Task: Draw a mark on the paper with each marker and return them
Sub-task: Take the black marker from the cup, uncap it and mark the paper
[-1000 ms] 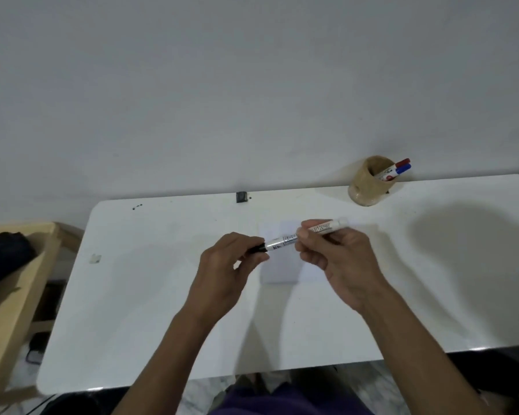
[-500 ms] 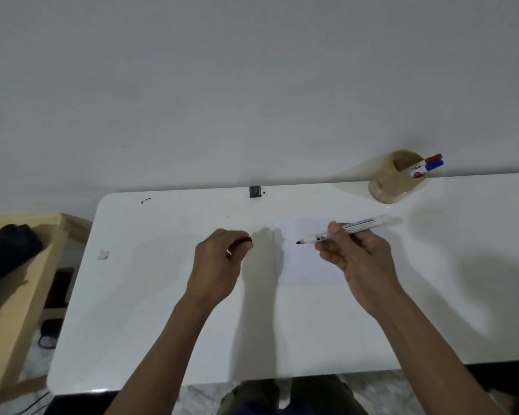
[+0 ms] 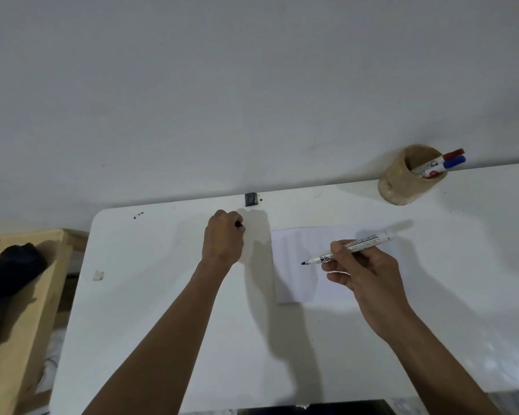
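Nearest the camera, two bare forearms reach over the white worktop (image 3: 162,339). The right hand (image 3: 363,274) is closed in a writing grip round the black marker (image 3: 354,245), whose bare black tip points left and hovers at or just above the sheet of paper (image 3: 294,283); whether it touches cannot be told. The paper shows no mark yet.

A second ago both hands met over the paper with the marker still capped between them; since then they have pulled apart. The cap is off, and the left hand (image 3: 224,238) has carried it away to the left. That hand is now curled shut just left of the paper, with a small dark piece, most likely the black cap (image 3: 239,224), poking out between its fingers. So uncapping is done and this marker is ready for its stroke, probably the first of the task.

Farther back, a small dark block (image 3: 251,199) sits at the worktop's far edge by the wall. At the far right stands the wooden holder (image 3: 402,187), with a red-capped marker (image 3: 453,153) and a blue-capped marker (image 3: 453,162) leaning in it, well apart from the paper. Both are yet to be used, and the black one must be recapped and returned there.
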Tool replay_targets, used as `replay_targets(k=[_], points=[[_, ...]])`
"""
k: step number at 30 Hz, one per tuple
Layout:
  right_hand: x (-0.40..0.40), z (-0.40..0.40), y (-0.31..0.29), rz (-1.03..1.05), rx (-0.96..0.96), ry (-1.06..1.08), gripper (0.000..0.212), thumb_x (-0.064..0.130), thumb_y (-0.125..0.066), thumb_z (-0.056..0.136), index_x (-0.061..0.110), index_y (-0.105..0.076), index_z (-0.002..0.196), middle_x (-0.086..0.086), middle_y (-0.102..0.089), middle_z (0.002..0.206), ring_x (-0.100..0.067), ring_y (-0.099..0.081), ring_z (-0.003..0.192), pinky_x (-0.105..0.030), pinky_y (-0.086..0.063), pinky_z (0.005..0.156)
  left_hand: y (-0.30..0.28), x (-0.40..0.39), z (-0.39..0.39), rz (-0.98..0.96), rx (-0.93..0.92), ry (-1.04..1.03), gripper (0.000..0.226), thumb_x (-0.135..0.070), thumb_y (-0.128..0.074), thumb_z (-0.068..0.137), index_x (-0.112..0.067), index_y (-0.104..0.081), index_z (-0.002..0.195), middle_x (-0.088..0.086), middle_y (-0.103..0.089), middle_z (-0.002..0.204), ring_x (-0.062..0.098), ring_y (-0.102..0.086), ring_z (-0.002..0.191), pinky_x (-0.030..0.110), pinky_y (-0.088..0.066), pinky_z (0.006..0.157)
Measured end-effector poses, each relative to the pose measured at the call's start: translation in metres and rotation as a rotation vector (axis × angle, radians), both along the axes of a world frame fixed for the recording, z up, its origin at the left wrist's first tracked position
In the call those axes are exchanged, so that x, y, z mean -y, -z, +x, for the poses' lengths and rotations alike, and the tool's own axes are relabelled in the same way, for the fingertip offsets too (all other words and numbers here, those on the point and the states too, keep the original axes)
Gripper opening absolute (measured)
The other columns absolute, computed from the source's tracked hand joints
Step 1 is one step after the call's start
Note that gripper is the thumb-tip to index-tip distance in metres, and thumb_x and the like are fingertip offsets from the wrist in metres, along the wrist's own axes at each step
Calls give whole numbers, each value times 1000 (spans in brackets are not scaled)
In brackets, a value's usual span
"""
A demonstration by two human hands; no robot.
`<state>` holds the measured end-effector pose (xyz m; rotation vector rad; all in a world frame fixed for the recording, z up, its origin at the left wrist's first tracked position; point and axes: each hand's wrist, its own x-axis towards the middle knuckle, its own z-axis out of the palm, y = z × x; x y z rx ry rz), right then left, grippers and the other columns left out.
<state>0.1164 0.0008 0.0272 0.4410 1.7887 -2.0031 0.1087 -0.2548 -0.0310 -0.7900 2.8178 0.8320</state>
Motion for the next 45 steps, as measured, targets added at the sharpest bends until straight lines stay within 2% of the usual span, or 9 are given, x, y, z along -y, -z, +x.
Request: replay_targets(k=[5,8,11,14,17,21,25,36,45], points=[[-1,-9,6,1,4,-19,9,15,-70,93,6,-72,95,-6,-77,78,-23,-74,76,-38,-59,75,-4,-2,-3,4,30,-13,25,-7,-59,92,-4,-67,116,18,-62,112,36,-63,101,43,-54,83],[0,-12,7,7,-17,-32,8,11,-74,91,6,-72,96,-6,-77,80,-23,-76,76,-35,-59,71,-12,-6,6,-13,13,-85,50,-16,-61,90,-13,-48,138,10,-57,127,29,-54,121,44,-52,90],[2,-16,7,27,-69,-22,18,4,-83,80,5,-71,93,-9,-76,79,-22,-75,72,-31,-60,66,-20,-20,34,-53,-178,-219,47,-23,-62,88,-19,-45,132,5,-57,121,26,-53,118,45,-53,87],[9,-22,10,52,-138,-36,21,2,-86,75,2,-67,84,-17,-73,82,-21,-73,71,-32,-61,64,-8,-45,66,-130,-329,-16,39,-27,-58,92,-15,-53,129,8,-60,121,29,-56,114,45,-51,92],[20,-31,19,63,-209,-115,15,1,-81,81,7,-67,84,-21,-72,86,-28,-74,76,-35,-62,65,15,-66,79,-174,-261,205,45,-33,-49,98,-18,-48,140,7,-56,139,28,-50,129,45,-43,106],[35,-43,41,142,-293,-245,11,4,-82,83,8,-73,88,-4,-76,83,-22,-75,76,-41,-64,71,33,-85,83,-221,-73,235,52,-43,-30,103,-26,-31,152,3,-34,160,25,-27,150,55,-24,120],[46,-51,59,193,-372,-329,14,3,-85,78,6,-74,86,1,-77,83,-8,-71,71,-22,-57,66,44,-88,86,-232,-19,209,54,-46,-28,103,-29,-27,154,1,-25,164,22,-16,154,54,-13,124],[55,-60,89,270,-482,-355,16,10,-87,78,2,-74,81,-3,-76,78,-15,-71,68,-18,-54,61,50,-83,92,-275,-16,269,58,-47,-20,103,-25,-21,156,2,-20,165,21,-11,155,56,-16,123],[61,-59,95,332,-503,-347,18,20,-87,79,8,-76,83,7,-76,80,-7,-71,69,-11,-52,59,49,-82,94,-295,-3,276,58,-47,-20,103,-25,-23,156,4,-21,165,23,-11,155,60,-18,121]])
